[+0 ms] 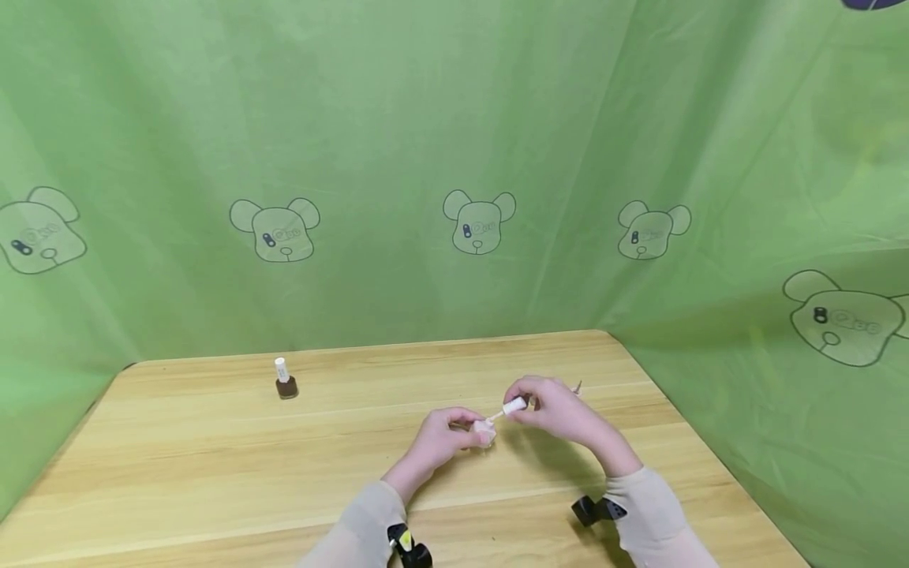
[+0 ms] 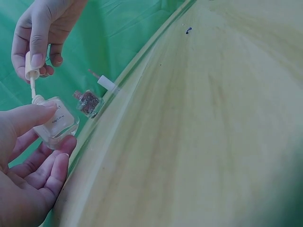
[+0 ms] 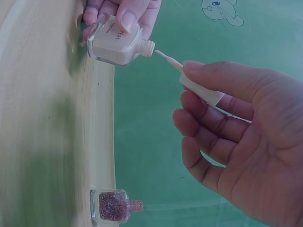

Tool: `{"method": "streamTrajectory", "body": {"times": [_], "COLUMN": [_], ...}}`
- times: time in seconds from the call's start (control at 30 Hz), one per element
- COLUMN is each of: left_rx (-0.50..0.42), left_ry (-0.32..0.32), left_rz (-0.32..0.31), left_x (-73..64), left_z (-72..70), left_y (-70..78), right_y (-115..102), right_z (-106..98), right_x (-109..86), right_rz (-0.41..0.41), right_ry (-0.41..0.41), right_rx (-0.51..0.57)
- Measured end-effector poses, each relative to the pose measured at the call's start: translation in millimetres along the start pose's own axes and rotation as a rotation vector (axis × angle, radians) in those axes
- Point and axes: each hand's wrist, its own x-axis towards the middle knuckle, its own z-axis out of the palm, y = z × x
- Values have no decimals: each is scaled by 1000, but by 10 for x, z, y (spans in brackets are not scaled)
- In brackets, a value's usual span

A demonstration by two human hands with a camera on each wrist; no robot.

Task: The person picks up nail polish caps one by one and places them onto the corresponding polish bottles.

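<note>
My left hand [image 1: 435, 440] grips a small clear glass nail polish bottle [image 3: 113, 43] with pale, whitish polish, tilted, its neck uncovered. The thumb lies across the label side. Between thumb and fingertips, my right hand [image 1: 561, 409] pinches the white brush cap [image 3: 201, 90]. In the right wrist view the brush tip [image 3: 160, 53] points at the bottle's mouth, a small gap apart. Beyond the hands, an uncapped glitter polish bottle [image 2: 88, 102] stands on the table. Its white brush cap [image 2: 107, 83] is beside it, brush tilted up; my right hand largely hides both in the head view.
A dark polish bottle with a white cap [image 1: 286, 385] stands upright at the table's back left. The wooden table [image 1: 213, 473] is bordered at the back and sides by a green curtain [image 1: 383, 276] with bear prints. A small dark-blue mark [image 2: 189, 30] shows on the table.
</note>
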Motion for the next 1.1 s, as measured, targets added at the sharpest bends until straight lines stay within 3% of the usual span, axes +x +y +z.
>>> {"method": "streamTrajectory", "body": {"times": [0.57, 1.1], "left_rx": [4, 21], "left_ry": [-8, -15], "left_rz": [3, -3], "left_x": [5, 0], "left_z": [5, 3], "left_y": [-10, -9], "right_y": [-22, -35], "right_z": [51, 220], "right_x": [20, 51], "right_rz": [-27, -61], "right_ry": [-13, -39], "right_rx": [-53, -48]}}
